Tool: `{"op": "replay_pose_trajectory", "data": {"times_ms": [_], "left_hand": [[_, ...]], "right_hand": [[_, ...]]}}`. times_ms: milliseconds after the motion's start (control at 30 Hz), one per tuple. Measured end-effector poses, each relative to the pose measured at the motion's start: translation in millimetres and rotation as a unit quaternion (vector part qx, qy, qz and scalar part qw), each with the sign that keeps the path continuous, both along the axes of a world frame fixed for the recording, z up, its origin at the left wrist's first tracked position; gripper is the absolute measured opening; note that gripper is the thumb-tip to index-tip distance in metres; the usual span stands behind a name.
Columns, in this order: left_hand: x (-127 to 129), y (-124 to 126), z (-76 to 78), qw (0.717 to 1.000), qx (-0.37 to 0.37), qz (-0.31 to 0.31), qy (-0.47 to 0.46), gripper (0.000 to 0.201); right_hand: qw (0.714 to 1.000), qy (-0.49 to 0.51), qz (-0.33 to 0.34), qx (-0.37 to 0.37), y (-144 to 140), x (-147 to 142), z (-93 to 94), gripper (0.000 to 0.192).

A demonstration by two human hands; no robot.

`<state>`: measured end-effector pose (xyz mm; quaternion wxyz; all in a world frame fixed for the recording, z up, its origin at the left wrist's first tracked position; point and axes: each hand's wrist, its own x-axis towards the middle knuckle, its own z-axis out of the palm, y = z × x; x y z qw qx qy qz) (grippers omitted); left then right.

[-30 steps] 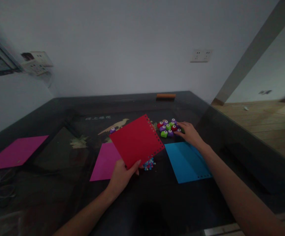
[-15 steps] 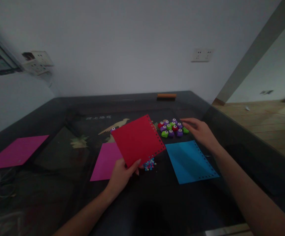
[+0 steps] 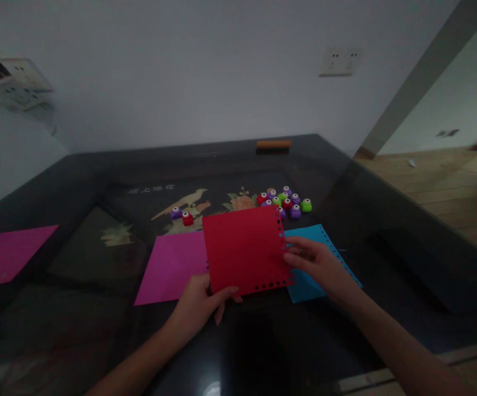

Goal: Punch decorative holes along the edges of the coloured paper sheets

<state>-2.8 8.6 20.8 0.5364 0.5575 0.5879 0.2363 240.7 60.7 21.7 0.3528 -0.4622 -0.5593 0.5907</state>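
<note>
Red sheet [image 3: 244,250]: thin, light, floppy; punched edges tear easily.
Left hand [image 3: 197,307]: fingers pinching near edge.
Right hand [image 3: 319,264]: fingers pinching right edge.

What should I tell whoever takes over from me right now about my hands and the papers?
Left hand: grips the red sheet at its near-left corner.
Right hand: fingertips on the sheet's right edge, beside its punched holes.
Red sheet: held above the table, holes along the right and near edges.
Blue sheet lies under the right hand, with a holed edge; a magenta sheet lies to the left.
Small punches are clustered beyond; none is in hand.
Left: judging by the bare edges, the other two sides.
</note>
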Motion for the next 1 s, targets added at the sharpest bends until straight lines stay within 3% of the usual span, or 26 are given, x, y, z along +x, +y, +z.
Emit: {"op": "replay_pose_trajectory", "data": {"times_ms": [233, 467, 1000], "left_hand": [[4.3, -0.7, 1.6, 0.998, -0.035, -0.009, 0.052, 0.023], [4.6, -1.5, 3.5, 0.998, -0.027, -0.009, 0.064, 0.026], [4.7, -1.8, -5.0, 0.998, -0.032, -0.058, 0.016, 0.029]], "right_hand": [[0.999, 0.017, -0.033, -0.037, -1.6, -4.9, -1.5, 0.028], [0.997, 0.011, -0.074, -0.022, -2.2, -6.8, -1.4, 0.021], [0.995, 0.02, -0.093, 0.012, 4.2, 0.5, -7.0, 0.023]]}}
